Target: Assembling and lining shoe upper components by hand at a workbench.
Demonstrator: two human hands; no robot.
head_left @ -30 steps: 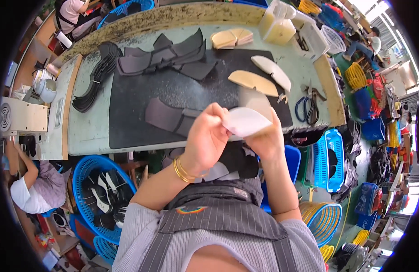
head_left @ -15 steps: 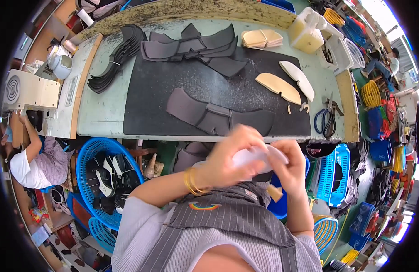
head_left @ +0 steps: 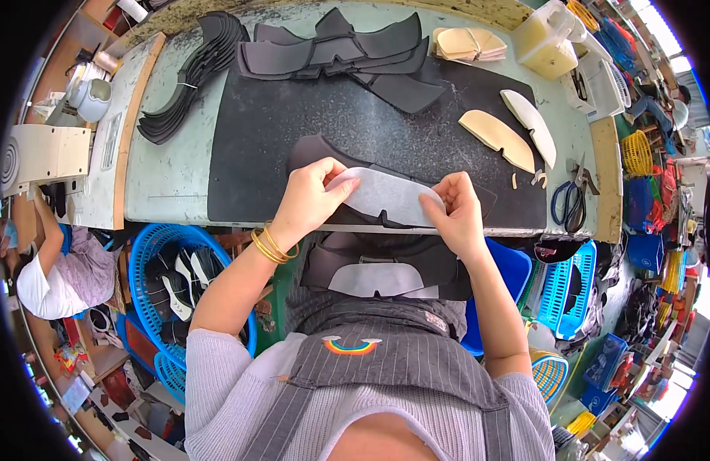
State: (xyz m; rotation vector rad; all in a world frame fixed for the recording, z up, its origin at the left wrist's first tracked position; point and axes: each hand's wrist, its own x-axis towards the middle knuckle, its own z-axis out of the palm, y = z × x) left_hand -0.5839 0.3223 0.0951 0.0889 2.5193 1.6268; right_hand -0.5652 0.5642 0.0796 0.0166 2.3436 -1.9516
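Note:
Between my two hands I hold a light grey curved piece (head_left: pixel 389 198) with a small notch in its lower edge. My left hand (head_left: pixel 312 196) pinches its left end, and my right hand (head_left: pixel 455 211) pinches the right end. It lies over a dark curved piece (head_left: pixel 312 151) on the black mat (head_left: pixel 255 154), hiding most of that piece. On my lap, below the table edge, rest more dark pieces (head_left: pixel 332 257) and another light grey curved piece (head_left: pixel 376 280).
Farther back lie a dark pile of pieces (head_left: pixel 339 54) and a tied dark stack (head_left: pixel 166 107). To the right are a cream piece (head_left: pixel 495 138), a white piece (head_left: pixel 530 127), scissors (head_left: pixel 575 203) and a yellowish container (head_left: pixel 545 50). Blue baskets (head_left: pixel 143 284) flank me; a co-worker sits left.
My hands have moved apart and forward over the mat. The light grey piece, bent between them before, is now spread flat over the dark piece. The lap pieces show more plainly.

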